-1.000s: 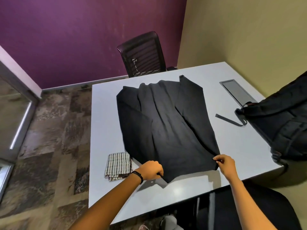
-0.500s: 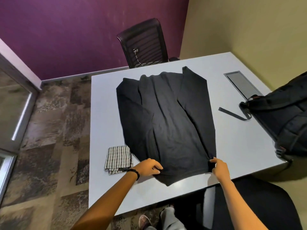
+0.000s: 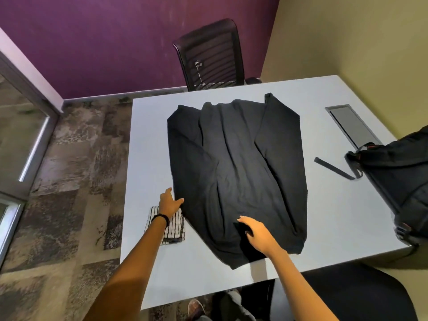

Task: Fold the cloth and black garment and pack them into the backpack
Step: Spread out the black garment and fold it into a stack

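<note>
My L hand: fingers spread, thumb touching black garment edge, wrist over checked cloth. R hand flat on hem, gripping nothing afaict.

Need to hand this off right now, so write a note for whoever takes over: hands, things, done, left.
Left hand: open, fingers straight, at the left edge of the black garment, wrist over the checked cloth.
Right hand: lies on the garment near its hem; grip unclear.
Garment lies spread on the table, sleeves folded in. Backpack sits at the table's right edge.
Done: cloth folded.
Left: finish folding the garment, pack both.
</note>
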`<state>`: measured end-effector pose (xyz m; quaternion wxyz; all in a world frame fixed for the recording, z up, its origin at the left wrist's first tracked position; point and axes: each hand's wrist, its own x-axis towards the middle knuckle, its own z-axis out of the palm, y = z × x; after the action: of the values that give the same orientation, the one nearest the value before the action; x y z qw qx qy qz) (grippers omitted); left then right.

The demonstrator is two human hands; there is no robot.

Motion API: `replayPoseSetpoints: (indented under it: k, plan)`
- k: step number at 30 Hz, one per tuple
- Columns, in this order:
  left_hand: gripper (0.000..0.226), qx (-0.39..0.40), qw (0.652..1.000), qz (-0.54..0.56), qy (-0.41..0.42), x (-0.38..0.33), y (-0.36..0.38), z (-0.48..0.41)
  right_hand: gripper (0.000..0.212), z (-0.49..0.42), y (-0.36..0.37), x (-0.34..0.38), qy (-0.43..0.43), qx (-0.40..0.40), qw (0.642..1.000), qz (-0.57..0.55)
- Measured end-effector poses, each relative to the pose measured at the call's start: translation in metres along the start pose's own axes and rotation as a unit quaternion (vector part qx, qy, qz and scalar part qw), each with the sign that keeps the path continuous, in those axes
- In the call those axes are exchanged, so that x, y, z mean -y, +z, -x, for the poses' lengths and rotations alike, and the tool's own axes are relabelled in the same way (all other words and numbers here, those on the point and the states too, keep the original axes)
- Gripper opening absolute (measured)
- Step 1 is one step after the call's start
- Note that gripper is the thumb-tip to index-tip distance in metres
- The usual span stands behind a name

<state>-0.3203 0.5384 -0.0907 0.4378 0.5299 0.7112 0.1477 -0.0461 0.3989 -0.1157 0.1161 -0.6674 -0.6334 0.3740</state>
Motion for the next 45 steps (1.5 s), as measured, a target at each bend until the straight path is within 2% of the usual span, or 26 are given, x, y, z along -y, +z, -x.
replayPoseSetpoints:
  k: [2,6,11,12,15,17,20,25,30,34,36,38,39,41,43,45]
  plan:
    - [0.068,0.003,0.998,0.055,-0.036,0.0,0.0,-0.009,0.051,-0.004,0.004,0.007,-0.014,0.047,0.998,0.027]
    - [0.071,0.033,0.985,0.158,-0.054,-0.006,0.005,-0.021,0.058,-0.01,0.008,0.013,-0.017,0.13,0.986,0.105]
    - [0.07,-0.028,0.978,0.186,-0.086,-0.012,0.023,-0.03,0.058,-0.005,0.017,0.007,-0.03,0.168,0.971,0.17]
    - [0.063,-0.04,0.978,0.184,-0.092,-0.01,0.025,-0.034,0.058,-0.004,0.018,0.006,-0.033,0.167,0.97,0.175]
    - [0.014,-0.039,0.98,0.182,-0.077,0.003,0.025,-0.047,0.053,-0.004,0.017,0.005,-0.027,0.158,0.973,0.167]
    - [0.022,-0.04,0.98,0.18,-0.069,0.019,0.018,-0.058,0.047,-0.01,0.012,0.007,-0.011,0.141,0.977,0.157]
    - [0.015,-0.041,0.98,0.187,-0.05,0.018,-0.007,-0.041,0.046,-0.026,0.002,0.009,0.005,0.128,0.977,0.17]
    - [0.009,-0.044,0.987,0.15,-0.047,0.038,-0.055,-0.018,0.043,-0.054,-0.013,0.027,-0.007,0.187,0.958,0.217]
    - [0.011,-0.042,0.981,0.145,-0.121,0.073,-0.068,0.009,0.037,-0.075,-0.025,0.043,-0.027,0.256,0.944,0.206]
    - [0.008,-0.043,0.966,0.21,-0.143,0.073,-0.057,0.019,0.029,-0.086,-0.036,0.063,-0.044,0.238,0.952,0.188]
    - [0.016,-0.042,0.956,0.248,-0.149,0.068,-0.053,0.022,0.021,-0.087,-0.035,0.073,-0.054,0.218,0.964,0.14]
    - [0.026,-0.041,0.945,0.285,-0.153,0.065,-0.05,0.025,0.017,-0.08,-0.029,0.087,-0.063,0.241,0.963,0.103]
    - [0.03,-0.043,0.94,0.3,-0.156,0.066,-0.048,0.025,0.022,-0.075,-0.022,0.093,-0.069,0.262,0.956,0.115]
    - [0.032,-0.049,0.934,0.314,-0.161,0.066,-0.045,0.027,0.036,-0.064,-0.004,0.102,-0.097,0.29,0.928,0.213]
    - [0.027,-0.056,0.934,0.315,-0.161,0.066,-0.043,0.027,0.05,-0.053,0.016,0.104,-0.104,0.284,0.898,0.321]
    - [0.023,-0.064,0.933,0.317,-0.156,0.066,-0.04,0.028,0.052,-0.041,0.035,0.103,-0.084,0.271,0.891,0.354]
